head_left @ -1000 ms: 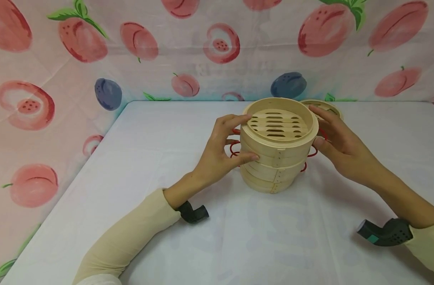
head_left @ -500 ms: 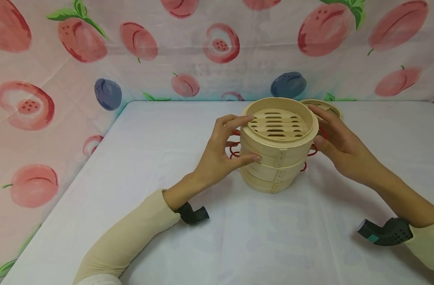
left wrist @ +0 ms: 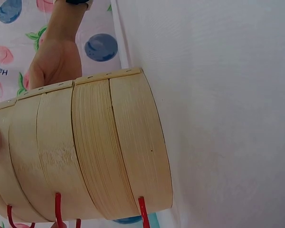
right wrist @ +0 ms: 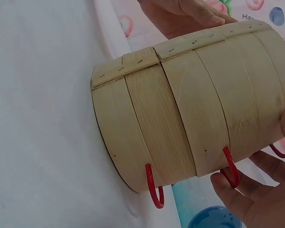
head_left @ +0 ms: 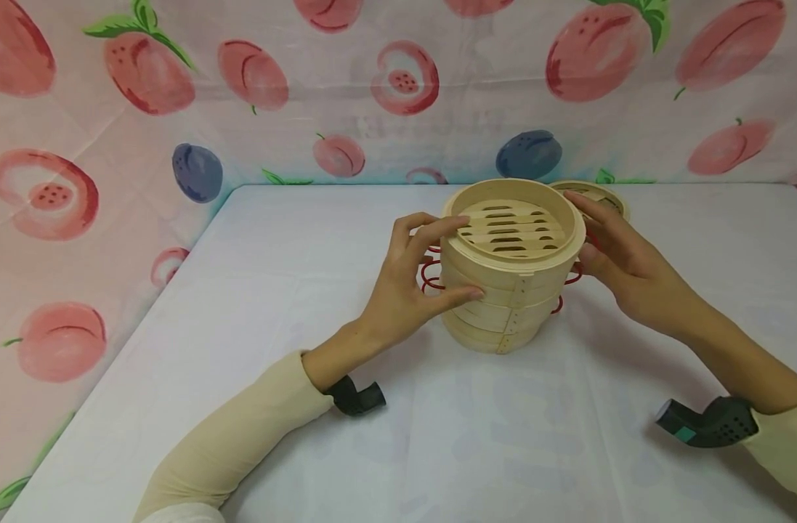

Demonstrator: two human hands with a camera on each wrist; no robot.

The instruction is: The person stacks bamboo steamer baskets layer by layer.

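A round stack of bamboo steamer baskets [head_left: 496, 312] stands upright on the white table, its slatted top basket [head_left: 483, 272] uncovered. Red loops [right wrist: 154, 187] stick out from its sides. My left hand [head_left: 407, 283] holds the top basket from the left, thumb along the front wall and a finger over the rim. On the opposite side my right hand [head_left: 633, 272] grips it, thumb against the wall and fingers toward the back rim. Part of that hand [right wrist: 261, 194] shows near the loops in the right wrist view; some fingertips are hidden behind the stack.
Behind the stack, partly hidden by it and the right hand, lies a round bamboo piece [head_left: 610, 196] on the table. A fruit-printed cloth [head_left: 346, 87] hangs along the back and left. The white table surface [head_left: 306, 276] stretches out around the stack.
The top basket has turned slightly, its front seam shifting to the right. My left thumb and finger have moved a little rightward with it. The right hand has barely moved.
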